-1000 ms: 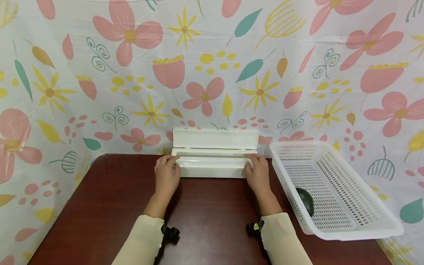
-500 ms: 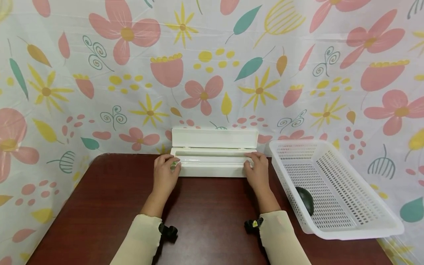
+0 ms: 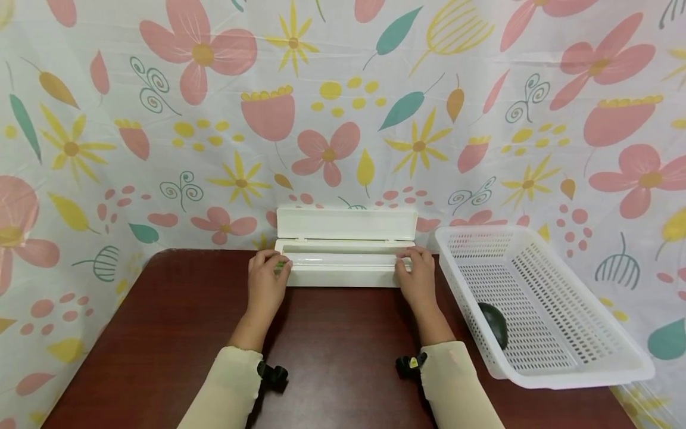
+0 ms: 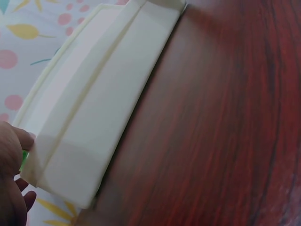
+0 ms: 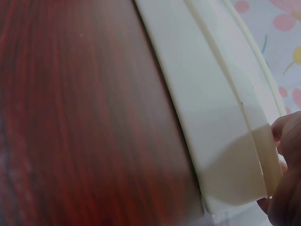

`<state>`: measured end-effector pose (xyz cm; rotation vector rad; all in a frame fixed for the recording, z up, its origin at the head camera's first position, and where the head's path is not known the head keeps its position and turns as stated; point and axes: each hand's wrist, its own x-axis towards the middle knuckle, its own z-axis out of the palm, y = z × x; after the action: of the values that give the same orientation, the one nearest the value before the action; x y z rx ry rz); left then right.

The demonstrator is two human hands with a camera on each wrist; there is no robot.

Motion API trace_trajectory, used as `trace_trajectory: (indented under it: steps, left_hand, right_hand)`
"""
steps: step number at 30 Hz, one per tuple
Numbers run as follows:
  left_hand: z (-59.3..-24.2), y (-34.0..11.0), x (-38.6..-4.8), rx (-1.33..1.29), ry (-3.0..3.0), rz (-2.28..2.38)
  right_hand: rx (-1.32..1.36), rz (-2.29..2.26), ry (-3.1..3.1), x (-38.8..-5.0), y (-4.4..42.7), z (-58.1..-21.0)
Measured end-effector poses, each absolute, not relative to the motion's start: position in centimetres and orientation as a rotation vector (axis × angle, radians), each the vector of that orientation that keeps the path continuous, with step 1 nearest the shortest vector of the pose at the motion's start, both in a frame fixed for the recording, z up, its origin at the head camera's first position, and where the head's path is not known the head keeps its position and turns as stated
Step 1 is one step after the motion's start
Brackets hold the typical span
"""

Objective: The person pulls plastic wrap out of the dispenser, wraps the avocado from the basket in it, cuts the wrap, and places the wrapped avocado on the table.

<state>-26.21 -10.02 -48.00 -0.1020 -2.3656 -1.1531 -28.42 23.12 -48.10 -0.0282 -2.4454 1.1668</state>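
Observation:
A long white box (image 3: 343, 278) lies at the back of the table, its lid (image 3: 347, 224) raised against the wall. Inside it, a shiny, clear-looking cling film roll (image 3: 343, 260) runs the length of the box. My left hand (image 3: 266, 283) pinches at the roll's left end, where a bit of green (image 4: 23, 159) shows beside the fingers. At the opposite end, my right hand (image 3: 418, 283) pinches likewise with thumb and forefinger. Both wrist views see mainly the box's front; the exact finger contact is partly hidden there.
On the right stands a white perforated basket (image 3: 576, 381) with a dark green, smooth oval thing (image 3: 493, 325) in it. The dark red wooden table (image 3: 343, 357) reaches a flower-patterned sheet (image 3: 332, 196) behind the box.
Both hands stay at the box's ends with almost no movement. The head view shifts very slightly; lid, roll and basket hold their places.

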Motion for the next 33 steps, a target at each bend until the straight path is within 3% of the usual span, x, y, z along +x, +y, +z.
trace_trajectory:
  steps: [33]
  left_hand:
    - [-47.55, -9.82, -26.52, -0.050, -2.381, -1.263]
  right_hand:
    - [-0.106, 1.180, -2.313, -28.53, 23.32, -48.18]
